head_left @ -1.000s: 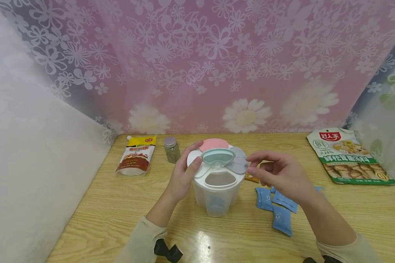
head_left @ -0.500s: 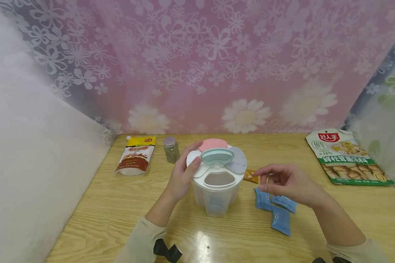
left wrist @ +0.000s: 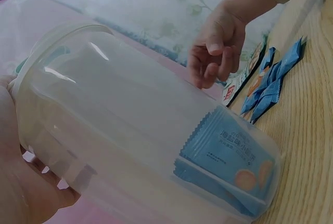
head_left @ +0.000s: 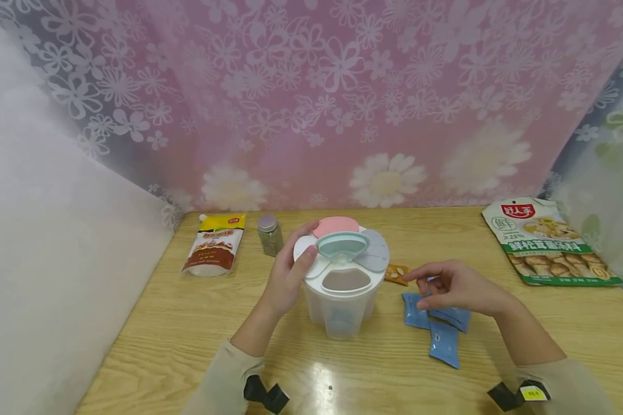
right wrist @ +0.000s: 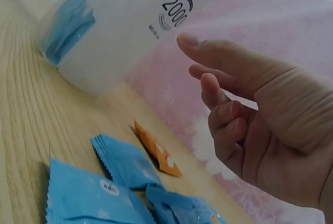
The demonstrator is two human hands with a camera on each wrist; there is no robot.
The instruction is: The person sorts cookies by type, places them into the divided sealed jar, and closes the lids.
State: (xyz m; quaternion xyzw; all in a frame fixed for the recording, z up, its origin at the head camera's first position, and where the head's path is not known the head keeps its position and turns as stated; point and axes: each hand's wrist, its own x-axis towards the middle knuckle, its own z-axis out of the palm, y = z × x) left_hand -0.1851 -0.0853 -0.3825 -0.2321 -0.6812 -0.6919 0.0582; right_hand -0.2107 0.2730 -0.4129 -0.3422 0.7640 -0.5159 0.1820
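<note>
My left hand [head_left: 286, 271] grips the side of a clear plastic storage canister [head_left: 342, 317], its thumb on the white lid. Pink, white and grey flaps lie down on that lid. The teal flap [head_left: 344, 246] stands tilted up behind an uncovered front opening [head_left: 346, 281]. Inside the canister, blue snack packets [left wrist: 229, 151] rest at the bottom. My right hand [head_left: 459, 288], fingers loosely bent and holding nothing, hovers above several blue packets [head_left: 445, 344] on the table. Just left of its fingertips lies an orange packet [head_left: 396, 274], partly behind the canister.
A spouted pouch with a yellow top [head_left: 215, 245] and a small glass jar of dried herbs [head_left: 270, 236] stand at the back left. A large white and green food bag [head_left: 550, 242] lies at the back right. A flowered curtain [head_left: 311, 115] borders the wooden table [head_left: 197, 346].
My right hand has left the grey flap and moved right and down, over the blue packets. The grey flap now shows in full. My left hand keeps its grip on the canister.
</note>
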